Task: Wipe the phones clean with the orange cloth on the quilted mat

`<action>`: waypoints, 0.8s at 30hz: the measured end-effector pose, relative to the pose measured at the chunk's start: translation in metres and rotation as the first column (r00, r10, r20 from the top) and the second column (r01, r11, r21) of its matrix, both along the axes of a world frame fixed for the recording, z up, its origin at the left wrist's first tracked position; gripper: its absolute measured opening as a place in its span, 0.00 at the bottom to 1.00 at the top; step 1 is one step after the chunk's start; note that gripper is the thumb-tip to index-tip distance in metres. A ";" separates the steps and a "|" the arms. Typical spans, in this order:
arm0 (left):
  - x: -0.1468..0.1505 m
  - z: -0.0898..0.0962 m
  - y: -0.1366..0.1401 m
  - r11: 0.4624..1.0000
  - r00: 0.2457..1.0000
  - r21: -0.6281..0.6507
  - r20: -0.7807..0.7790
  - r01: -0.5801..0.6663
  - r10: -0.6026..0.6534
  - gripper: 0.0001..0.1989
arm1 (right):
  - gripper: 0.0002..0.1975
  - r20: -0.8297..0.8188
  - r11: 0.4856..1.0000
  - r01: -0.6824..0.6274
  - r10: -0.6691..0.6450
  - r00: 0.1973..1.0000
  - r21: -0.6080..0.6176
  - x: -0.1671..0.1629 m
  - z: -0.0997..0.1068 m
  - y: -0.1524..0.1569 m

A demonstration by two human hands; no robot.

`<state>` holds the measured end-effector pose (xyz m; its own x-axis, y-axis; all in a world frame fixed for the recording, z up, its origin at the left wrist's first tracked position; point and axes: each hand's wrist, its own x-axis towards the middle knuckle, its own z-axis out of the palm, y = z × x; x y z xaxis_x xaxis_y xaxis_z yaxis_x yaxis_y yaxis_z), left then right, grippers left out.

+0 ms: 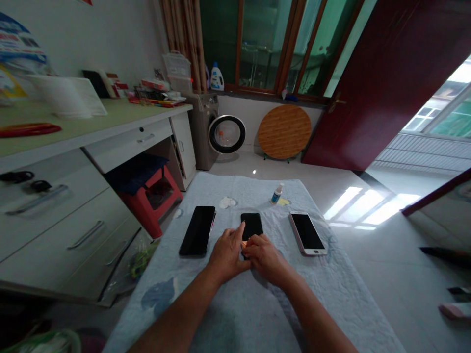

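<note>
A black smartphone (252, 223) lies screen up on the light blue cloth (235, 318), between my hands. My left hand (227, 255) grips it along the left side and lower edge, index finger at the screen and thumb towards the bottom. Bent over the phone's lower part, my right hand (265, 259) is closed on a small orange piece (244, 243), whose kind I cannot make out. The hands hide the phone's lower half. To the left rests a larger black phone (197, 230); to the right, a white-framed phone (308, 233). Behind stands a small spray bottle (276, 194).
A long counter with drawers (91, 234) runs along the left, with a red stool (154, 198) under it. Beyond the cloth are a washing machine (203, 130) with its round door open, a round wooden tabletop (284, 131) against the wall, and a dark red door (368, 83).
</note>
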<state>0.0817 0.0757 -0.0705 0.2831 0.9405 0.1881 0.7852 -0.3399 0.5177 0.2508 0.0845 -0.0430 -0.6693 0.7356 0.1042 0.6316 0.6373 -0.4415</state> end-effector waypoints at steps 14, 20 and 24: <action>0.000 0.008 0.000 0.999 0.996 -0.039 -0.086 0.019 -0.022 0.45 | 0.13 0.045 0.967 0.222 -0.229 0.972 0.127 0.012 -0.007 0.020; 0.000 0.006 -0.001 0.999 0.999 -0.033 -0.028 0.025 -0.026 0.46 | 0.17 0.020 0.971 0.196 -0.200 0.980 0.135 0.006 -0.004 0.017; 0.000 -0.002 0.000 0.999 0.999 0.044 0.042 0.027 -0.029 0.46 | 0.20 -0.013 0.993 0.077 -0.076 0.997 0.087 -0.001 0.008 0.005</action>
<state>0.0818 0.0754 -0.0720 0.3000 0.9229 0.2413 0.7525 -0.3845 0.5348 0.2500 0.0896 -0.0355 -0.6101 0.7724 0.1764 0.6761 0.6236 -0.3924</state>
